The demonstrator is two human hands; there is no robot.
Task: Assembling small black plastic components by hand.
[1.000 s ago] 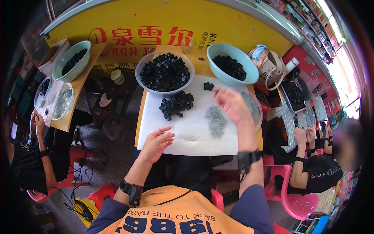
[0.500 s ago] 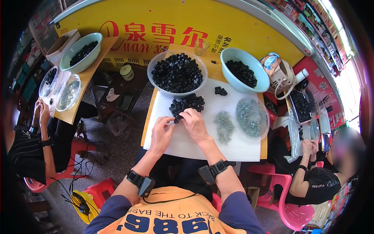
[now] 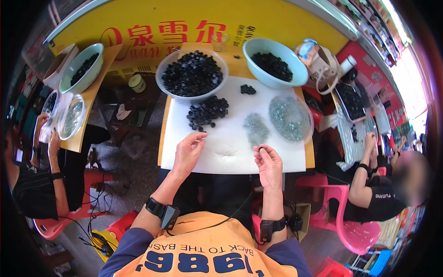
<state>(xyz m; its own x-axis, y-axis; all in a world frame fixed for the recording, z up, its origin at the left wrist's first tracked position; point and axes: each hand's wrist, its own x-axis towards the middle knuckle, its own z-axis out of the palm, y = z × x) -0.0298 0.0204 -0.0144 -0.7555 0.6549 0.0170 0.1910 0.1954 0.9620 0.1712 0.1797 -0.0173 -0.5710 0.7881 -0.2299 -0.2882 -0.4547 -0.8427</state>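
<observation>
My left hand (image 3: 188,153) is above the near left part of the white sheet (image 3: 221,150), thumb and fingers pinched. Whatever it may hold is too small to make out. Just beyond its fingertips lies a loose pile of small black plastic parts (image 3: 207,112). Over the sheet's near right edge, my right hand (image 3: 269,167) pinches a small black plastic part (image 3: 261,148). A heap of thin silvery screws or pins (image 3: 256,129) lies close beyond that hand. More of these fill a clear round tray (image 3: 310,127) to the right.
A big clear bowl (image 3: 159,79) and a light blue basin (image 3: 295,69), both with black parts, stand at the back. A small black cluster (image 3: 248,89) lies between them. Co-workers sit left (image 3: 34,184) and right (image 3: 376,198), beside a pink chair (image 3: 344,226).
My hands were together at the near edge of the black pile. They have since parted: the right has moved right and nearer with a black part. The view has shifted somewhat.
</observation>
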